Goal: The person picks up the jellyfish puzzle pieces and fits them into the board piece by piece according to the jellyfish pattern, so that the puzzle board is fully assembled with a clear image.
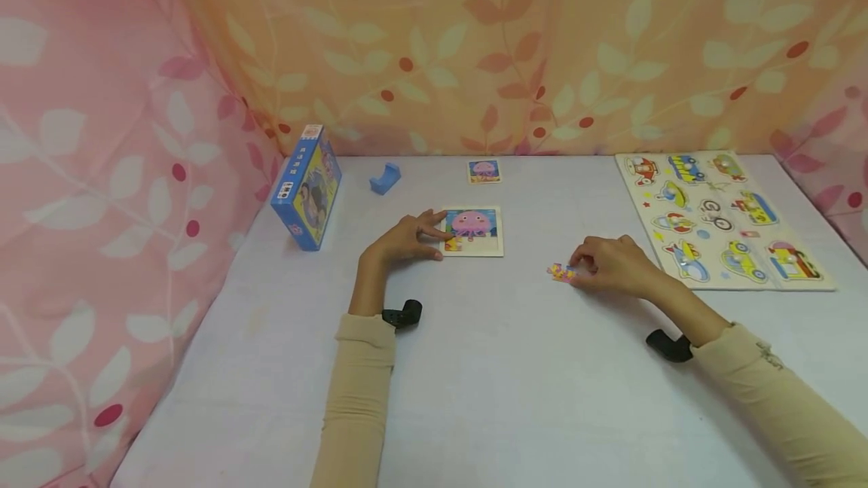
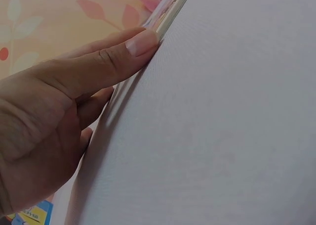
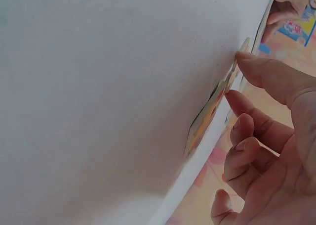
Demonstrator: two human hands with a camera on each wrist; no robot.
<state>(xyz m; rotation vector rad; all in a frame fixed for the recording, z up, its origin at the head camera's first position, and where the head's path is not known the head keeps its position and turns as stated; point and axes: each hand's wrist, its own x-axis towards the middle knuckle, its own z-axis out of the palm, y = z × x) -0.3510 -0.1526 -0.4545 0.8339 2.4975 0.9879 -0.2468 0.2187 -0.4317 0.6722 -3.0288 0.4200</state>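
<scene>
My left hand point(image 1: 410, 238) lies at the left side of a small square jigsaw board point(image 1: 484, 249) with a pink jellyfish picture. Its thumb touches the lower left corner, and a straight finger rests on a yellow piece point(image 1: 453, 244) set in the board. In the left wrist view the thumb presses the board's edge. To the right of the board, my right hand point(image 1: 613, 266) pinches a pink and yellow jigsaw piece point(image 1: 561, 272) between thumb and index finger, low over the table. Close by it, the right wrist view shows another flat piece point(image 3: 203, 122).
A small jellyfish picture card point(image 1: 484, 171) lies behind the board. Back left stand a blue box point(image 1: 307, 190) and a blue plastic stand point(image 1: 385, 178). A large vehicle peg puzzle point(image 1: 728, 224) lies behind the right hand. Patterned curtains point(image 1: 441, 44) border the white table point(image 1: 488, 398).
</scene>
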